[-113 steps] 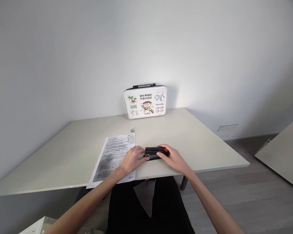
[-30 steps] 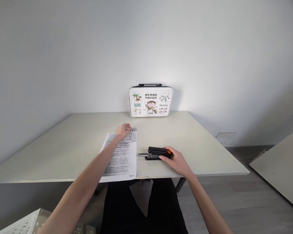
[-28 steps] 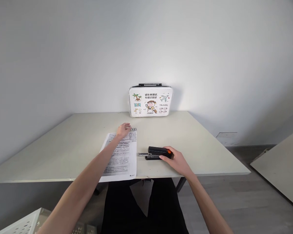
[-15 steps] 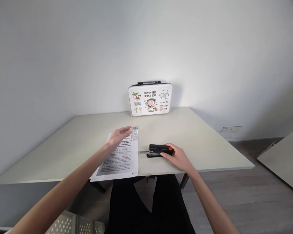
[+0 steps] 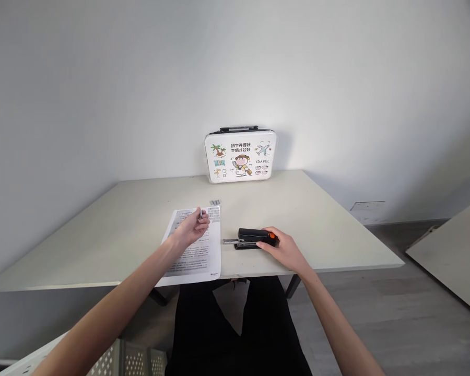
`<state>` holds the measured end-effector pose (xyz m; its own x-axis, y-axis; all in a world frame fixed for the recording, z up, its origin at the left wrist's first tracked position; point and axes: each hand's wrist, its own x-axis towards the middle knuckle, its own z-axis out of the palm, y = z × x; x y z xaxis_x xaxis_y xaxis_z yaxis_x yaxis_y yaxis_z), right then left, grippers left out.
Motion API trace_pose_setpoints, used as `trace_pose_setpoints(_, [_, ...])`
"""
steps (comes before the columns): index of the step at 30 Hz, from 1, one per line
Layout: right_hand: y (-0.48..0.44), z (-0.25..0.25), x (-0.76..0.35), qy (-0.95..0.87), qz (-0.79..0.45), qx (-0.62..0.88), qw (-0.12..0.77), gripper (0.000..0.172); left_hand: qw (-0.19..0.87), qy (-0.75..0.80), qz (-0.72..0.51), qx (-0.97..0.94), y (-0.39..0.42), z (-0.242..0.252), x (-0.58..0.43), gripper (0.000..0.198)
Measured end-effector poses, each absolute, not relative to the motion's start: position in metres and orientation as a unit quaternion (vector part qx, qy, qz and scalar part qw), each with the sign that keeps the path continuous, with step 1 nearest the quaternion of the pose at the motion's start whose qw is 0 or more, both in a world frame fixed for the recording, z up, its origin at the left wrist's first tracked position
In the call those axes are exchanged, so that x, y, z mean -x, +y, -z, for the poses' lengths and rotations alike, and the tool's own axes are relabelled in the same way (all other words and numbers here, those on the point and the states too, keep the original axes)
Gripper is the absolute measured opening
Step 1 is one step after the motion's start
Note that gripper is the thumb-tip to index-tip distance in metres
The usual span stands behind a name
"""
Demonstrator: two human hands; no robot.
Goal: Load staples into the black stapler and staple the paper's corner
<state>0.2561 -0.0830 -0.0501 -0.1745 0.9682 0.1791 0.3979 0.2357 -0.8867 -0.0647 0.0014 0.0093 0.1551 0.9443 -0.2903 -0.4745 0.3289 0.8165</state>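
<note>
My left hand [image 5: 193, 228] is raised over a printed sheet of paper [image 5: 196, 266], its fingers closed on a small grey strip of staples [image 5: 201, 214]. More staple strips [image 5: 215, 202] lie on the table just beyond the top right corner of the paper. My right hand [image 5: 285, 248] is wrapped round the back end of a black stapler [image 5: 254, 235] with an orange patch. The stapler lies on its base, and its metal staple tray [image 5: 231, 241] sticks out to the left, close to the paper's right edge.
A white case [image 5: 241, 156] with cartoon prints and a dark handle stands against the wall at the back of the pale table [image 5: 317, 224]. Plastic baskets [image 5: 135, 360] are on the floor at lower left. A pale panel [image 5: 454, 253] is at right.
My left hand has come back from the staple strips towards me and turned, now with one strip in its fingers. My right hand stays on the stapler.
</note>
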Motion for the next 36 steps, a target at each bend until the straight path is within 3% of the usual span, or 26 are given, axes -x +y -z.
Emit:
trace_pose_setpoints(11, [-0.083,0.049,-0.256,-0.675,-0.369,0.501,0.397,0.035,0.688,0.452,-0.390,-0.413,-0.021,-0.012,0.071,0.021])
trace_pose_setpoints(13, [-0.083,0.049,-0.256,-0.673,-0.369,0.501,0.400,0.034,0.643,0.474,-0.357,-0.484,-0.025,-0.014,0.068,0.023])
trace_pose_setpoints(17, [-0.082,0.051,-0.256,-0.674,-0.360,0.504,0.403,0.035,0.425,0.523,-0.279,-0.684,-0.036,-0.019,0.055,0.034])
trace_pose_setpoints(21, [-0.081,0.053,-0.257,-0.675,-0.356,0.506,0.402,0.036,0.282,0.505,-0.267,-0.771,-0.048,-0.015,0.040,0.029])
trace_pose_setpoints(28, [-0.081,0.053,-0.258,-0.678,-0.357,0.503,0.399,0.040,0.229,0.461,-0.277,-0.812,-0.061,0.002,0.024,0.034])
trace_pose_setpoints(36, [-0.080,0.053,-0.259,-0.677,-0.361,0.503,0.399,0.037,0.168,0.460,-0.259,-0.833,-0.063,0.007,0.025,0.020])
